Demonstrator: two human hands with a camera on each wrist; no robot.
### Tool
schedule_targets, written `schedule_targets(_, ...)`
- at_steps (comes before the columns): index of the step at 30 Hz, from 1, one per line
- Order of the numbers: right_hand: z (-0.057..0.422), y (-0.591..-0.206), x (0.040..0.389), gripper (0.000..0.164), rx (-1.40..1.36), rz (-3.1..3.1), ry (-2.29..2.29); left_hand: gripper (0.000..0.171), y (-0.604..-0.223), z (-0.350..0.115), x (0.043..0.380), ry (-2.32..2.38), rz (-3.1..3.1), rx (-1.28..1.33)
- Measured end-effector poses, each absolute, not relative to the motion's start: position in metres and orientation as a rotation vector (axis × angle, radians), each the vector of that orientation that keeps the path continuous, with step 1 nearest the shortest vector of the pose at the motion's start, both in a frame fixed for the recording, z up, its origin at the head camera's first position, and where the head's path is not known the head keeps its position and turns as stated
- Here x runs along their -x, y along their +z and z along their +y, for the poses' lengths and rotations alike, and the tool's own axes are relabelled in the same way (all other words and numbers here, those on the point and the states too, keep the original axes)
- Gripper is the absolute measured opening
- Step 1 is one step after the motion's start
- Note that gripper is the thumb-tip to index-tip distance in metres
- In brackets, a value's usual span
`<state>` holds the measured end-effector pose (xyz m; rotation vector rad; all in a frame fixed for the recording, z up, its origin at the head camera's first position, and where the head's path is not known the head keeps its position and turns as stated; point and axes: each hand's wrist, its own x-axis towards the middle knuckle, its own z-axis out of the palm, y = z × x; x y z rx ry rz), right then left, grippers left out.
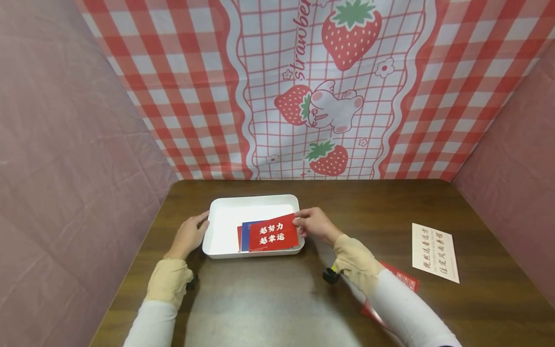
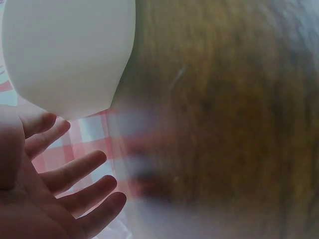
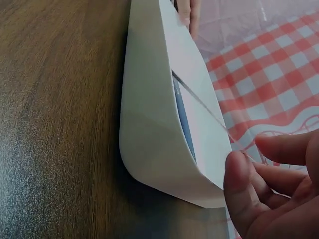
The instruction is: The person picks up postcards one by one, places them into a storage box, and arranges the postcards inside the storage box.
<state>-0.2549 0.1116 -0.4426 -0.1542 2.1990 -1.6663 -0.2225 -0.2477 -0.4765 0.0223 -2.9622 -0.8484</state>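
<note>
A white tray (image 1: pixel 225 212) stands on the brown table, holding a red card (image 1: pixel 272 233) with white Chinese characters. Beneath that card, a blue card (image 1: pixel 245 236) and another red edge show. My right hand (image 1: pixel 314 224) pinches the top red card by its right edge, above the tray's right rim. Seen edge-on in the right wrist view, the card (image 3: pixel 199 102) slants up out of the tray to the thumb and finger. My left hand (image 1: pixel 188 236) is at the tray's left end, thumb and forefinger touching its outside, the other fingers spread in the left wrist view.
A cream card (image 1: pixel 435 251) with Chinese writing lies on the table (image 1: pixel 368 207) at the right. Red printed paper (image 1: pixel 405 278) lies partly hidden under my right forearm. Behind the table hangs a red-and-white strawberry cloth (image 1: pixel 260 96), with pink cloth (image 1: pixel 78 159) at the sides.
</note>
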Motion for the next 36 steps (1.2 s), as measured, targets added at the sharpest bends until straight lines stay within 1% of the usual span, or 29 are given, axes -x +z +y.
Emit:
schedule_targets(4, 0.113, -0.441, 0.253, 0.036, 0.256, 2.266, -1.570, 0.045, -0.476, -0.247, 0.223, -0.846, -2.961, -0.019)
schedule_targets(10, 0.116, -0.440, 0.253, 0.036, 0.271, 2.295, -1.547, 0.045, -0.477, -0.247, 0.222, -0.853, -2.979, -0.037)
schedule_targets(15, 0.126, -0.439, 0.254, 0.034, 0.298, 2.332, -1.505, 0.045, -0.478, -0.248, 0.221, -0.856, -2.990, -0.056)
schedule_targets(21, 0.142, -0.438, 0.256, 0.032, 0.285, 2.343, -1.519, 0.045, -0.476, -0.249, 0.222, -0.860, -2.980, -0.055)
schedule_targets(28, 0.160, -0.434, 0.254, 0.036, 0.280, 2.350, -1.544, 0.045, -0.475, -0.249, 0.224, -0.857, -2.990, -0.075)
schedule_targets(36, 0.174, -0.431, 0.254, 0.036, 0.263, 2.392, -1.533, 0.045, -0.476, -0.247, 0.223, -0.859, -2.982, -0.051)
